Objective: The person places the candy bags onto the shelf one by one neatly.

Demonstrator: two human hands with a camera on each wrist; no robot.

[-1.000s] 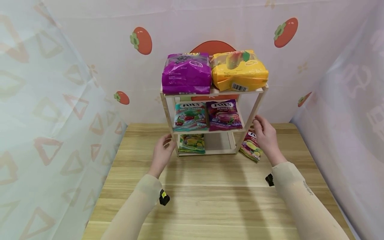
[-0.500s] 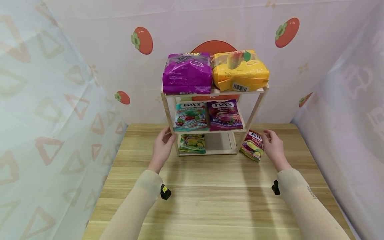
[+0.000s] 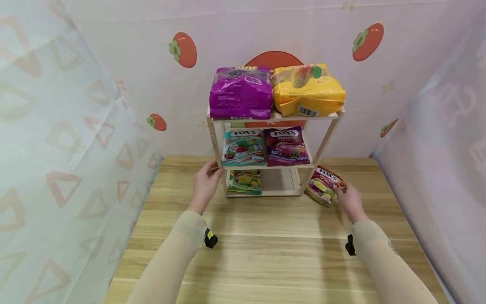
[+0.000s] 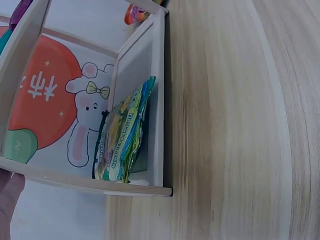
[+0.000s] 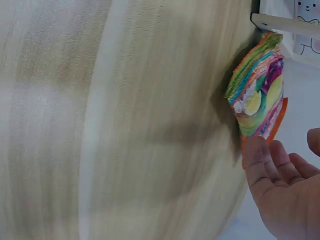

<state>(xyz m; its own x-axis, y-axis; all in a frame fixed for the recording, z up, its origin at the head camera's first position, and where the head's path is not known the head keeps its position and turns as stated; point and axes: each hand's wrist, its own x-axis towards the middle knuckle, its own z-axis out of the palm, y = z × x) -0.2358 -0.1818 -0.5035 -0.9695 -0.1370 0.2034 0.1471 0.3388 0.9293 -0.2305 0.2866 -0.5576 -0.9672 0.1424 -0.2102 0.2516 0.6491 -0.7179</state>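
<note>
A small wooden three-tier shelf [image 3: 265, 193] stands at the back of the table. At its left front post is my left hand [image 3: 205, 185], with thumb and fingers holding the post; the left wrist view catches only part of that hand [image 4: 9, 202]. Right of the shelf, a red Fox's Fruits candy bag [image 3: 322, 185] lies slanted on the table. My right hand [image 3: 350, 200] touches the bag's right edge. In the right wrist view its fingers [image 5: 257, 162] reach the bag's end and the thumb stands apart.
On the top tier sit a purple bag [image 3: 241, 95] and a yellow bag [image 3: 309, 93]. The middle tier bears a teal Mint Blossom bag [image 3: 244, 147] and a purple Berries bag [image 3: 286, 146]. A green candy bag [image 3: 244, 182] lies bottom left. Patterned sheets [image 3: 114, 55] surround the table.
My right hand has drawn back from beside the shelf's right post, swung right and come down to the red bag's right edge. The left hand has closed in on the left post.
</note>
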